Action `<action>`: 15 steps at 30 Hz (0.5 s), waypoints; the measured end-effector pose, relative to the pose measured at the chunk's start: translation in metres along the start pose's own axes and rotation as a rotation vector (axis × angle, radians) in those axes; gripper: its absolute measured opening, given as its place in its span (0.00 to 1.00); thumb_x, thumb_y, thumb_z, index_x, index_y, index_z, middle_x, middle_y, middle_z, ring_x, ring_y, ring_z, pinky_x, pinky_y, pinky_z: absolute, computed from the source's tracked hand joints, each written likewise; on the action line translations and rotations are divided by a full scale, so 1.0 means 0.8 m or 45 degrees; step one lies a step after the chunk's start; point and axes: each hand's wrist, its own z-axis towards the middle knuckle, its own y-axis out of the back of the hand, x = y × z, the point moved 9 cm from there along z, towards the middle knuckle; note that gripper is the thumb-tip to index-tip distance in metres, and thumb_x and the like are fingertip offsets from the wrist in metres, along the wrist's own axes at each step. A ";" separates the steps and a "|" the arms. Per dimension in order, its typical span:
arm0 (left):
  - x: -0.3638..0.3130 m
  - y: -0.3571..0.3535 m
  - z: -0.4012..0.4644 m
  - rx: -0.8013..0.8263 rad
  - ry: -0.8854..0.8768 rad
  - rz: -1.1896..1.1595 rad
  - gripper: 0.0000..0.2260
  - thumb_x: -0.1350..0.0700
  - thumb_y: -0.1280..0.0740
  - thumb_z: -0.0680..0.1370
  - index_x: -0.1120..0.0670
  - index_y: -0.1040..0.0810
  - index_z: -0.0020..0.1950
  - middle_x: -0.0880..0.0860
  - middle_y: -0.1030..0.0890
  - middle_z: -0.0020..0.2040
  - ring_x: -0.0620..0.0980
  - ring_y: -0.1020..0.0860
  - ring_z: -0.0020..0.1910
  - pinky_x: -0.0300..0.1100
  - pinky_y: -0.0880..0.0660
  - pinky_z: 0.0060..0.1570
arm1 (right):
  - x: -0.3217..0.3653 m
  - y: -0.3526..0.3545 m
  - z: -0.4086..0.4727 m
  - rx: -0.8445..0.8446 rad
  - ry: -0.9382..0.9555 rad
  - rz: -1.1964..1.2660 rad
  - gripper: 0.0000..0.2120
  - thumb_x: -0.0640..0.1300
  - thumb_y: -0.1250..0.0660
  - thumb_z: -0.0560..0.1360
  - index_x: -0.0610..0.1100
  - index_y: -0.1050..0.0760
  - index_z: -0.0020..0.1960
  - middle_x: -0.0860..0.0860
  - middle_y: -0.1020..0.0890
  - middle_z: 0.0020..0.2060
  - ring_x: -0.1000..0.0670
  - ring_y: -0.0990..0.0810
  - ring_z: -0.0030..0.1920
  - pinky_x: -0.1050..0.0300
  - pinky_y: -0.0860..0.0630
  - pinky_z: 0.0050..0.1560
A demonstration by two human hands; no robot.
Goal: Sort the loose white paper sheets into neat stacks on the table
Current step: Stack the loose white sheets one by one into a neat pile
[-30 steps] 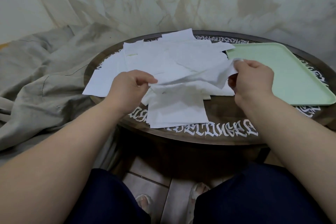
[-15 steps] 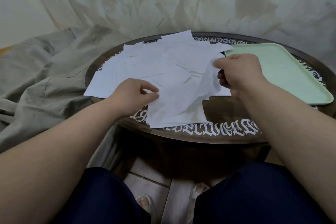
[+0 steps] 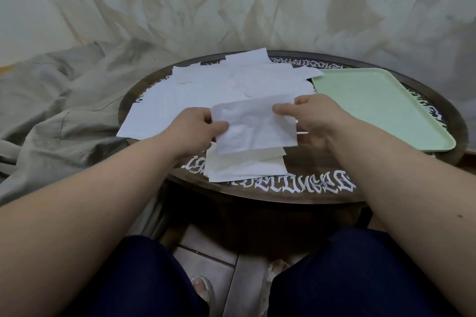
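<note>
A crumpled white paper sheet hangs just above the round dark table. My left hand pinches its left edge and my right hand pinches its right edge. Directly beneath it, near the table's front edge, lies a small stack of white sheets. Behind the held sheet a loose spread of several overlapping white sheets covers the table's left and middle.
A pale green tray lies on the right part of the table. A rumpled grey cloth is heaped to the left of the table. White lettering runs around the table's rim. My knees and the tiled floor are below.
The sheet that both hands held stretched over the pile has been brought toward me and now hangs flat over the front stack. Both hands moved closer together.
</note>
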 end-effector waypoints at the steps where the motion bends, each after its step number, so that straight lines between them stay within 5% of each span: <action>1: 0.005 0.004 0.002 0.007 0.025 -0.002 0.04 0.59 0.33 0.77 0.57 0.19 0.46 0.56 0.19 0.41 0.51 0.27 0.32 0.42 0.29 0.34 | -0.004 -0.007 -0.001 0.040 -0.023 -0.039 0.09 0.38 0.27 0.71 0.36 0.23 0.49 0.40 0.17 0.48 0.41 0.17 0.47 0.45 0.21 0.50; 6: 0.025 0.005 0.005 0.046 0.074 0.105 0.06 0.65 0.33 0.75 0.56 0.19 0.48 0.52 0.23 0.32 0.44 0.29 0.21 0.33 0.33 0.23 | -0.009 -0.016 -0.002 0.023 0.061 -0.241 0.09 0.29 0.31 0.70 0.42 0.25 0.40 0.42 0.19 0.41 0.40 0.18 0.46 0.47 0.19 0.50; 11: 0.048 0.007 0.008 0.000 0.127 0.114 0.05 0.63 0.28 0.72 0.55 0.22 0.41 0.52 0.21 0.32 0.47 0.24 0.25 0.37 0.30 0.28 | -0.024 -0.002 0.009 -0.049 0.085 -0.309 0.22 0.32 0.31 0.69 0.45 0.26 0.61 0.41 0.19 0.48 0.45 0.19 0.40 0.49 0.18 0.48; 15: 0.051 0.004 0.013 -0.005 0.115 0.117 0.09 0.64 0.28 0.72 0.55 0.25 0.37 0.52 0.24 0.32 0.45 0.24 0.24 0.35 0.28 0.30 | -0.041 -0.005 0.012 0.044 0.038 -0.336 0.28 0.34 0.28 0.69 0.48 0.30 0.66 0.40 0.20 0.49 0.43 0.18 0.43 0.49 0.19 0.49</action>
